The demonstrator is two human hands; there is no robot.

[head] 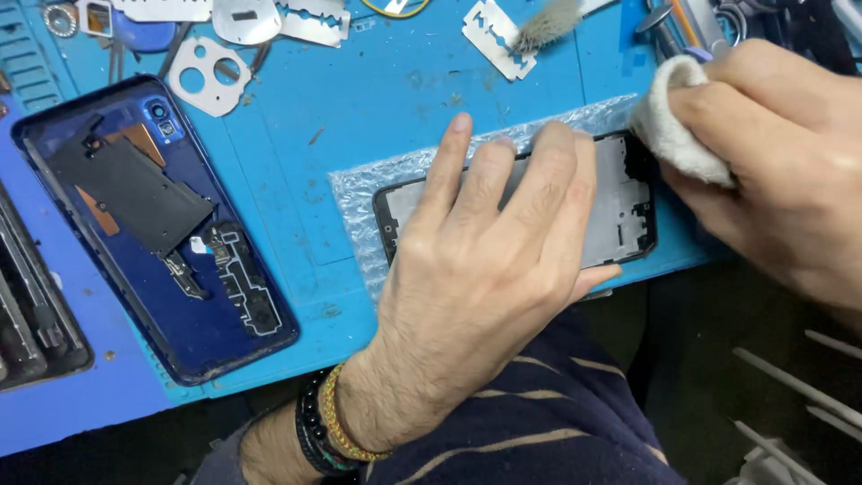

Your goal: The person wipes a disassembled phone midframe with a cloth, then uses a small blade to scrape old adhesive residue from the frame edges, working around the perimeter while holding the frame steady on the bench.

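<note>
I'm seeing the left hand (485,260) lying flat w/ fingers spread wide, pressing down on the phone frame (620,211), not gripping it. The frame is lying flat on a sheet of bubble wrap (359,193), which is sitting on the blue mat (377,90) covering the tabletop, near the front edge. Most of the frame is hiding under the palm; only its left end and right part are showing.

The right hand (781,171) is closing around a white cloth (673,121), bunched up btwn thumb and fingers. The cloth is touching the frame's top right corner.

Well apart to the left, a blue phone back cover (206,332) is lying open side up, w/ a black shield plate (135,189) and small black brackets inside it. Just above it a metal camera bezel plate (208,76) is resting on the mat. Along the far edge I'm making out a razor blade (494,36) touching a small brush (548,22), plus more thin metal blades (310,22).

Beaded bracelets (328,427) are sitting on the left wrist. A dark striped garment (557,422) is showing below the tabletop edge. At far left a dark tray (36,332) is partly in view; can't tell what's in it.
</note>
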